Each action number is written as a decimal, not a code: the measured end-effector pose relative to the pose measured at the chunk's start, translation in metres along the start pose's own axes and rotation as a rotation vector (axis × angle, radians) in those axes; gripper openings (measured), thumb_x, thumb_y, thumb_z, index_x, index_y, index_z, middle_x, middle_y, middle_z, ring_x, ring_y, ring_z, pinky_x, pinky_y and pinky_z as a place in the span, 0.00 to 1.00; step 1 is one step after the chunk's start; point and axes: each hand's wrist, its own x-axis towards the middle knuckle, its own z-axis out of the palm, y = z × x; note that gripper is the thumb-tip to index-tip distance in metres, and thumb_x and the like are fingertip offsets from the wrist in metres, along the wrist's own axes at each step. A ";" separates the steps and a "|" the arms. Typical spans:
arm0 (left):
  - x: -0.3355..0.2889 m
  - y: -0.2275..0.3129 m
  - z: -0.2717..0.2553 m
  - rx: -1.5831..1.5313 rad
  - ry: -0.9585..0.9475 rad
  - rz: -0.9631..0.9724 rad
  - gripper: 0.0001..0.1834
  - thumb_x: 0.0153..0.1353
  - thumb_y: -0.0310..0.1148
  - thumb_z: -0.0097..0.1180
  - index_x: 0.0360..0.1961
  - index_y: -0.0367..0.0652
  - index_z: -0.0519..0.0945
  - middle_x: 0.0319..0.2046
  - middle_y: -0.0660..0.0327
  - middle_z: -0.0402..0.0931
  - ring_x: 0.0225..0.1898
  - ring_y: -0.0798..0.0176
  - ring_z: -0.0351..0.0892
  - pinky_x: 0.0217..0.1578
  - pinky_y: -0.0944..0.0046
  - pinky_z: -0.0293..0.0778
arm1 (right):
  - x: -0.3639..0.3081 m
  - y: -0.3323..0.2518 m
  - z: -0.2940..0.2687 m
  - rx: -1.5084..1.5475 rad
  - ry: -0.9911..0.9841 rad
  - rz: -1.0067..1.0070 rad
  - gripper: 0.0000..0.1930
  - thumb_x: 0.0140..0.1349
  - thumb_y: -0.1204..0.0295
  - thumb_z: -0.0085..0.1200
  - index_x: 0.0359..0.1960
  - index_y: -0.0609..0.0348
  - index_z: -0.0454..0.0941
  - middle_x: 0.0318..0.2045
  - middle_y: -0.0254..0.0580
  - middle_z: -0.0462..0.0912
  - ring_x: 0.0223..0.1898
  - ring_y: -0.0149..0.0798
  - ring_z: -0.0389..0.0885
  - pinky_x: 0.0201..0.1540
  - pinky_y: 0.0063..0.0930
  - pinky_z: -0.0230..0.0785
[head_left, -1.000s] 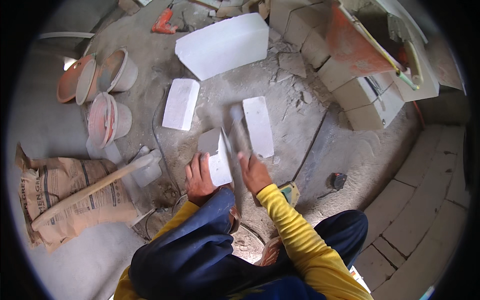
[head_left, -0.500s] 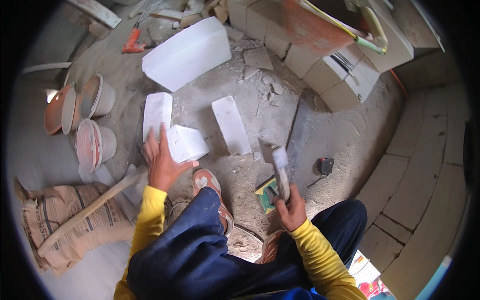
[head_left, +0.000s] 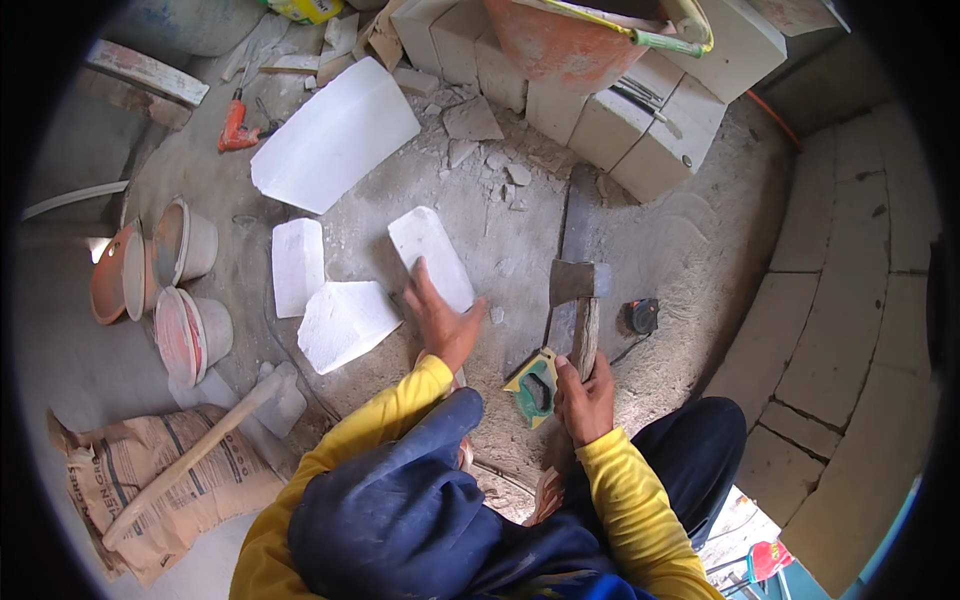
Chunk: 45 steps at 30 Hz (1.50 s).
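Observation:
My left hand (head_left: 447,322) is closed around the near end of a narrow white block (head_left: 432,250), fingers on its left side and thumb at the right. The block lies on the dusty floor. To its left are another small white block (head_left: 298,268) and an irregular white chunk (head_left: 347,324). In my right hand (head_left: 585,400) is a hatchet (head_left: 582,300), gripped by its wooden handle, blade end up and away from me. Right beside that hand lies a small green and yellow tool with a dark handle (head_left: 534,388). A black tape measure (head_left: 641,316) rests to the right.
A large white block (head_left: 335,135) lies farther off, near rubble and an orange drill (head_left: 238,125). Buckets (head_left: 195,335) and a paper sack (head_left: 180,470) with a wooden-handled tool across it stand left. An orange tub (head_left: 575,45) tops the block row; a block wall (head_left: 830,330) borders the right.
My left hand has moved right, from the small left block and chunk to the narrow block. The hatchet has turned and now points more straight ahead. The view has shifted slightly.

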 end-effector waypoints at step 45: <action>0.064 0.023 -0.092 0.169 -0.335 0.408 0.61 0.42 0.24 0.78 0.75 0.33 0.53 0.68 0.35 0.60 0.72 0.29 0.61 0.73 0.40 0.62 | 0.051 -0.047 0.086 -0.719 -0.214 -0.532 0.22 0.79 0.56 0.54 0.53 0.68 0.71 0.23 0.65 0.81 0.30 0.70 0.86 0.33 0.54 0.76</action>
